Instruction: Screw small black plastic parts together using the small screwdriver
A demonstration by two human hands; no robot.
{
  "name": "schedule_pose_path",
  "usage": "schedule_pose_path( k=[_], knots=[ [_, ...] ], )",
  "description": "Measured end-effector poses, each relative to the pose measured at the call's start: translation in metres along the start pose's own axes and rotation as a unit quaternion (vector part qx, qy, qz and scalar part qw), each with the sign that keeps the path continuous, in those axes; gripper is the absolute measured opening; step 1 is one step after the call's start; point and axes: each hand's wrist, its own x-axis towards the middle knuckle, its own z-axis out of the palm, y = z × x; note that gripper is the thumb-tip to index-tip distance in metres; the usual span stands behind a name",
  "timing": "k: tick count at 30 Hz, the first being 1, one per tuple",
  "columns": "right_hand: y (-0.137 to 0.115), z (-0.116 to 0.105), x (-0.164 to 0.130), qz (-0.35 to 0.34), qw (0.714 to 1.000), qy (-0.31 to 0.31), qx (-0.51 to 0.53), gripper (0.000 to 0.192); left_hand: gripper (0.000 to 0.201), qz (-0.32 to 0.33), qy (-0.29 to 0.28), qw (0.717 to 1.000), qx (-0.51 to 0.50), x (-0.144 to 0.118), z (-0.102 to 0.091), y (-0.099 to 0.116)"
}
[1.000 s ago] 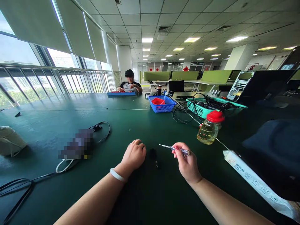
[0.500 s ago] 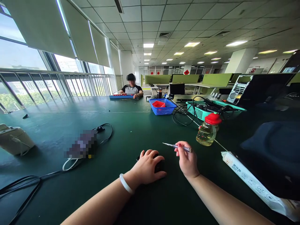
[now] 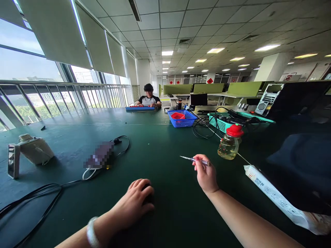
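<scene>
My right hand (image 3: 207, 175) pinches a slim screwdriver (image 3: 190, 158) with a clear handle, its metal tip pointing left above the table. Lower and to the left, my left hand (image 3: 138, 198) curves palm-down over a black rounded object (image 3: 148, 199) shaped like a computer mouse. Most of that object is hidden under the fingers, and it seems to rest on the dark green table (image 3: 165, 148). A wide gap separates the two hands.
A red-lidded jar (image 3: 229, 144) and a white packet (image 3: 274, 196) lie right. Behind are a blue basket (image 3: 182, 123) and a green basket (image 3: 218, 123) of cables. At left are a blurred box (image 3: 100, 155), cables (image 3: 49, 187) and a beige case (image 3: 36, 150). Another person (image 3: 149, 98) sits across.
My left hand has slid left and nearer to me with the black object under it. My right hand stays nearly still with the screwdriver. The view has turned slightly left.
</scene>
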Motion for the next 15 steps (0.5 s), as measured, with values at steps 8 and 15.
schedule_pose_path(
  k=[8, 15],
  knots=[
    [0.000, 0.004, -0.003, -0.004, 1.000, -0.017, 0.000, 0.029, 0.026, -0.170, 0.071, 0.978, 0.096, -0.108, -0.027, -0.129],
    [0.005, 0.004, -0.003, 0.006, 1.000, -0.020, -0.007, 0.030, 0.032, -0.228, 0.071, 0.963, 0.129, -0.126, -0.065, -0.170]
  ],
)
